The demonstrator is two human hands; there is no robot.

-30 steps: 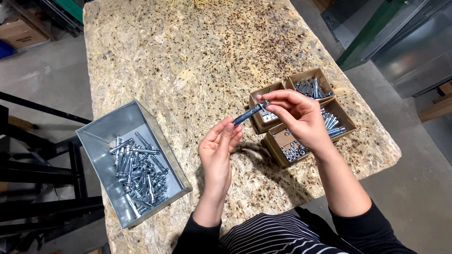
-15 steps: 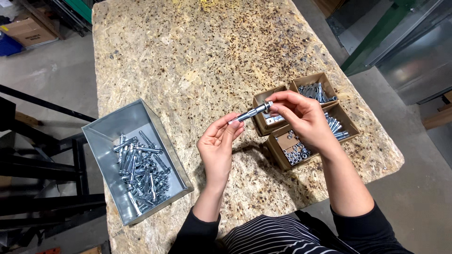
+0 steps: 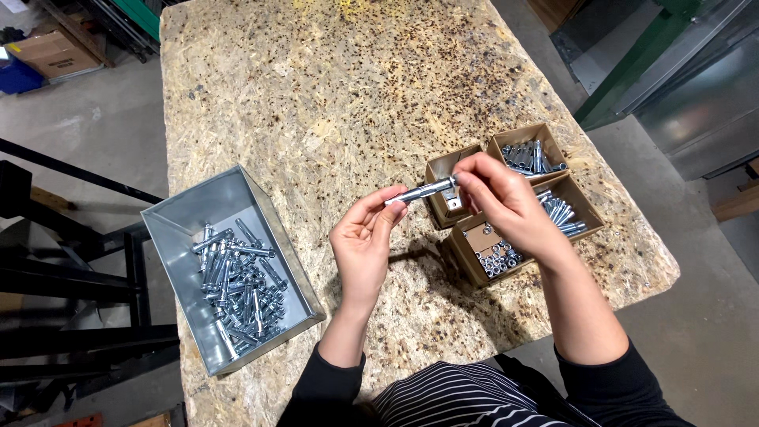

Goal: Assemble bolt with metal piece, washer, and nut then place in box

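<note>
Above the board: anchor bolt [image 3: 423, 191] held level between both hands
Left hand [image 3: 365, 243]: fingertips pinching the bolt's near end
Right hand [image 3: 500, 198]: fingers pinched on the far end, over the cardboard boxes [image 3: 545, 229]
Risk: loose pinch, bolt likely dropping onto the tabletop [image 3: 332, 103]
Left side: grey tray [image 3: 186, 217] of bolts, well apart

Shiny silver metal bolt [image 3: 423, 191]; rough speckled chipboard tabletop [image 3: 332, 95]; smooth matt grey metal bin [image 3: 190, 217]; brown cardboard boxes [image 3: 545, 133].
</note>
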